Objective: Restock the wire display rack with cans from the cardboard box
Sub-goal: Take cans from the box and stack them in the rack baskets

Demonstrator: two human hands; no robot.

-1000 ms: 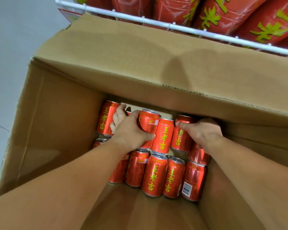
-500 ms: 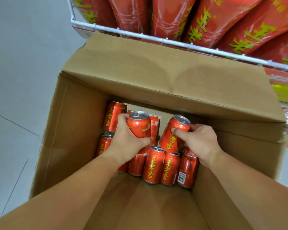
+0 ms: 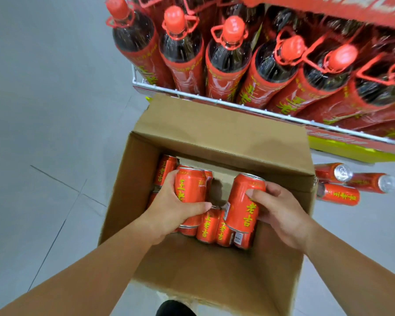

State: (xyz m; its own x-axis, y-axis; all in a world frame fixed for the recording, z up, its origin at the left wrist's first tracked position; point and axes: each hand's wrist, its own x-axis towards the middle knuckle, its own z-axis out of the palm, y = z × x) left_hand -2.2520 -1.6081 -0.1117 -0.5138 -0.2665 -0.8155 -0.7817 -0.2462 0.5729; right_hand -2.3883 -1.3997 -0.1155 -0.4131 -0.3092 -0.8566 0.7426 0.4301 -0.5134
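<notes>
An open cardboard box stands on the floor below me with several red cans lying at its bottom. My left hand grips one red can lifted above the others. My right hand grips a second red can, also raised inside the box. The white wire display rack runs across just beyond the box's far flap.
Large red-capped bottles fill the rack's shelf. Three red cans lie on their sides to the right of the box, under a yellow shelf strip. Grey tiled floor spreads to the left. A dark shoe tip shows below the box.
Both hands have lifted a can each up from the pile in the box. My view has pulled back and up, bringing the bottles and the rack into sight.
</notes>
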